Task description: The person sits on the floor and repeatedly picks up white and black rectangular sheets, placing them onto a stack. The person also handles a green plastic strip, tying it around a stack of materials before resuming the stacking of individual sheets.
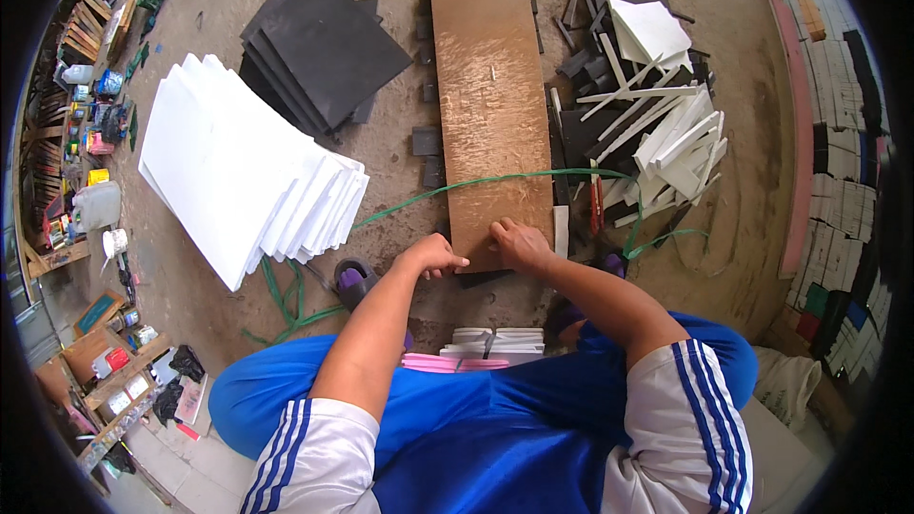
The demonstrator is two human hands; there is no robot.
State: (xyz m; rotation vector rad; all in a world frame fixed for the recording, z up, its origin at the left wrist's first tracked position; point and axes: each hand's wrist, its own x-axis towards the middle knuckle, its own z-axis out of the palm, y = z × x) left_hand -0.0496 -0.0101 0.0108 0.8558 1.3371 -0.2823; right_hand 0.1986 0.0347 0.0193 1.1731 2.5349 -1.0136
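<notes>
- While both hands work low at the near end, the long, brown, rectangular wooden board point(494, 76) lies on the floor point(400, 167) between the person's feet, stretching toward the far side.
- At its near left corner is the left hand point(433, 255), fingers curled; whether they pinch anything is too small to tell.
- Over the near right part of the board rests the right hand point(522, 246), fingers bent and tips down on the wood; any grip is hidden under them.
- Flat black pieces point(426, 141) poke out from under the board's left edge; if they lie unevenly, pressing on the near end could make it rock.
- Thin green plastic string point(495, 177) crosses the board just beyond the hands and trails to both sides, so a moving wrist or foot could snag it.
- Left of the board, the fanned stack of white rectangular sheets point(228, 162) could slide if the string tugged it.
- Right of it, the jumbled white strips and offcuts point(681, 138) could spill toward the board if knocked by the right elbow.
</notes>
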